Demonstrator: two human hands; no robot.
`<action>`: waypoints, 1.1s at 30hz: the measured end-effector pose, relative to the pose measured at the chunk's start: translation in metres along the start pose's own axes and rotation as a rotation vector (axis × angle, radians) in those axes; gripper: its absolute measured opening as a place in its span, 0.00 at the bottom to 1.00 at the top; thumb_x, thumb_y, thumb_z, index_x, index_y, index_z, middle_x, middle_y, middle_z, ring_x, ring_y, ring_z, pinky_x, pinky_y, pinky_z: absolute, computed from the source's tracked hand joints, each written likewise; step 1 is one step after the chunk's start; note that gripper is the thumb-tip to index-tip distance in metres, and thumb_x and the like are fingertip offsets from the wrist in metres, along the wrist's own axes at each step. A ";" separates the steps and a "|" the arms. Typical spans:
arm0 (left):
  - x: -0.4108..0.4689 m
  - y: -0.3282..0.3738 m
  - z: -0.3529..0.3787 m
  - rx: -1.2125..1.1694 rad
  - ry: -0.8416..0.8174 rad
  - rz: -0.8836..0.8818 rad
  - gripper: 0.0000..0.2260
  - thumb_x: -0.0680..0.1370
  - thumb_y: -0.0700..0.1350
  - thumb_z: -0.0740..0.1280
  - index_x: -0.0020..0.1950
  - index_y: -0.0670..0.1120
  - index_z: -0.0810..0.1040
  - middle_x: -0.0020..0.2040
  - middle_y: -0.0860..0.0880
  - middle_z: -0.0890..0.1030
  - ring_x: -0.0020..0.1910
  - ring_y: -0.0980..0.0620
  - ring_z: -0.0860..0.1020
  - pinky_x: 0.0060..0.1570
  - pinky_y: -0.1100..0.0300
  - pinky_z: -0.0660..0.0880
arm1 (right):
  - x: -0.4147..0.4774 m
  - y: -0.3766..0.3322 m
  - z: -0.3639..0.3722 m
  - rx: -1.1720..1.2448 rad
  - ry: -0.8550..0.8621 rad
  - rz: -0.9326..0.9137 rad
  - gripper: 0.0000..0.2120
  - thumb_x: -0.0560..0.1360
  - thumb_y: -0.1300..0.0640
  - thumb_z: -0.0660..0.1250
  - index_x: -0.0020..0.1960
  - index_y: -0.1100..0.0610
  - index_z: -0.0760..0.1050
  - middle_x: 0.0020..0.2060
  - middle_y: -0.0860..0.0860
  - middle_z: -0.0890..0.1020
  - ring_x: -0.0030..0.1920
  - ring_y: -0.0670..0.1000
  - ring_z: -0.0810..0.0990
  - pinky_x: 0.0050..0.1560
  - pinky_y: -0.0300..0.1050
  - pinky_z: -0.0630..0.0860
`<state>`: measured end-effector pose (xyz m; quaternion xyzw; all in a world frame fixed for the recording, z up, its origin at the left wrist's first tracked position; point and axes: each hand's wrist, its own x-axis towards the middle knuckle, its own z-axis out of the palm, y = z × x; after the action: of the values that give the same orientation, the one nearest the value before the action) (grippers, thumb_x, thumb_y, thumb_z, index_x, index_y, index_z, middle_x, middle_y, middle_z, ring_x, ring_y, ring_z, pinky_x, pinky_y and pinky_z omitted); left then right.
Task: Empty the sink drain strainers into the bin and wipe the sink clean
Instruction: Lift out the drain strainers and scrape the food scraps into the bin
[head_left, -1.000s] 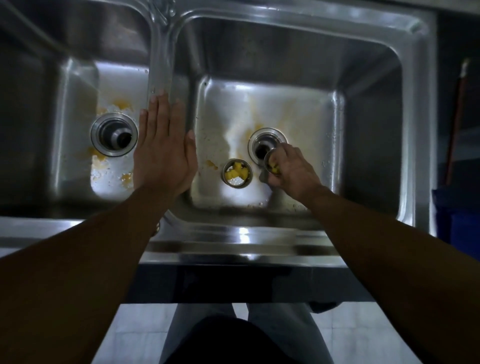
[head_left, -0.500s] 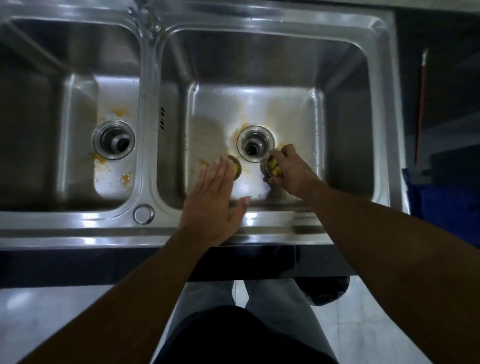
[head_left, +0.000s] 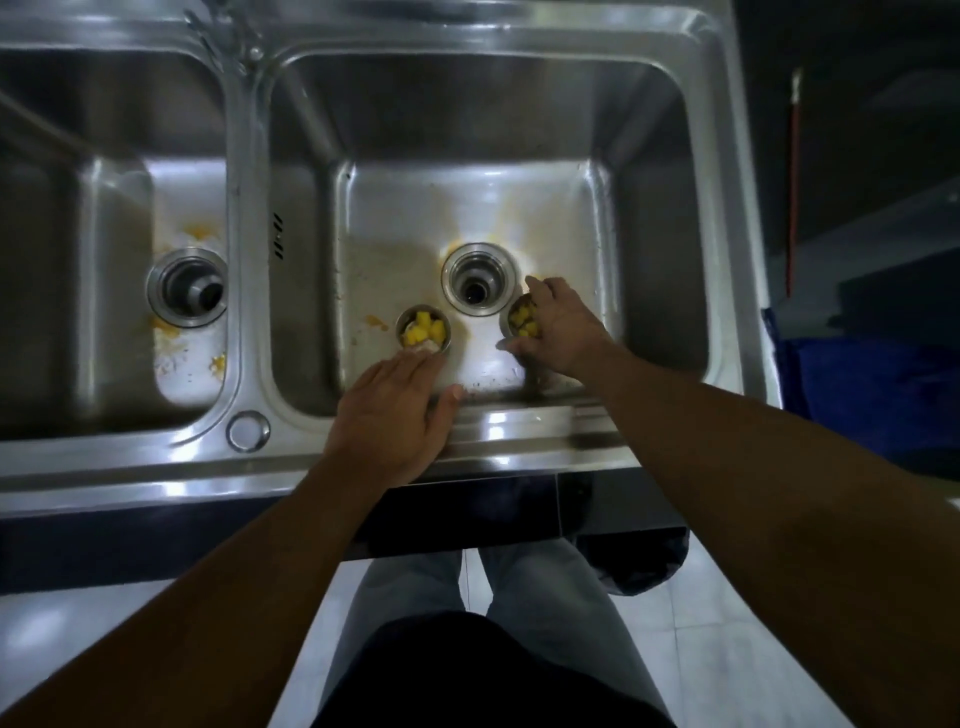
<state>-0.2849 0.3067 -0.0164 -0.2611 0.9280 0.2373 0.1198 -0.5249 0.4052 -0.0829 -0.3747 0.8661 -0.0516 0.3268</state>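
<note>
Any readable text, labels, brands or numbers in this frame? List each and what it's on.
None readable. The only mark is a row of short dark strokes on the divider of the sink; whether print or slots cannot be told. The strainers show no lettering.

room and things in the way in the right sink bowl

the far half of the right bowl (head_left: 467, 130) is bare, so a hand can pass there. near the front wall it is crowded: a strainer (head_left: 423, 328) full of yellow bits sits just left of the open drain hole (head_left: 478, 280), the left hand (head_left: 395, 415) is over the front rim, and the right hand (head_left: 558, 325) holds a second strainer (head_left: 521, 320).
</note>
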 end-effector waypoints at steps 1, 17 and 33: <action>0.000 0.002 -0.001 -0.001 -0.007 0.010 0.26 0.82 0.59 0.51 0.73 0.48 0.73 0.71 0.47 0.77 0.70 0.48 0.73 0.73 0.51 0.67 | -0.005 0.002 -0.004 0.022 0.038 -0.003 0.40 0.75 0.42 0.71 0.79 0.54 0.57 0.74 0.56 0.63 0.72 0.58 0.67 0.73 0.57 0.69; 0.017 0.098 0.031 0.078 -0.142 0.103 0.37 0.79 0.66 0.36 0.81 0.48 0.59 0.81 0.46 0.62 0.81 0.48 0.57 0.81 0.48 0.50 | -0.055 0.090 -0.130 -0.056 0.615 0.100 0.28 0.81 0.60 0.55 0.80 0.62 0.57 0.80 0.58 0.58 0.82 0.57 0.52 0.82 0.57 0.51; 0.019 0.098 0.035 0.127 -0.126 0.083 0.34 0.82 0.64 0.40 0.82 0.48 0.57 0.81 0.46 0.62 0.81 0.49 0.58 0.76 0.58 0.44 | -0.041 0.131 -0.162 0.027 0.758 0.321 0.17 0.76 0.71 0.57 0.61 0.65 0.78 0.57 0.62 0.80 0.58 0.61 0.77 0.56 0.48 0.73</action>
<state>-0.3501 0.3899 -0.0160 -0.1987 0.9418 0.1987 0.1845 -0.6824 0.5014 0.0215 -0.1850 0.9719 -0.1457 -0.0065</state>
